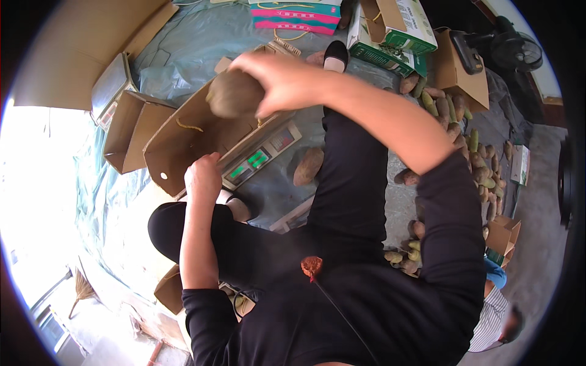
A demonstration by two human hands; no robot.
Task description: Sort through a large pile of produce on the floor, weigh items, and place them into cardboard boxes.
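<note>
My right hand (274,79), smeared by motion, is closed around a large rounded, brown-green vegetable (235,94), its exact kind blurred. It holds the vegetable above an open cardboard box (195,125). My left hand (203,177), fingers curled, grips the near edge of that box. Beneath the box is a digital scale (262,155) with a lit green display. One long brown tuber-like vegetable (309,166) lies on the plastic sheet between the scale and my right leg.
Many similar vegetables (482,168) lie on the floor to the right. Cartons stand at the back, one pink and teal (296,17), one green and white (390,43). A smaller cardboard box (135,131) is at left. A black fan (516,52) stands far right; another person (494,317) is lower right.
</note>
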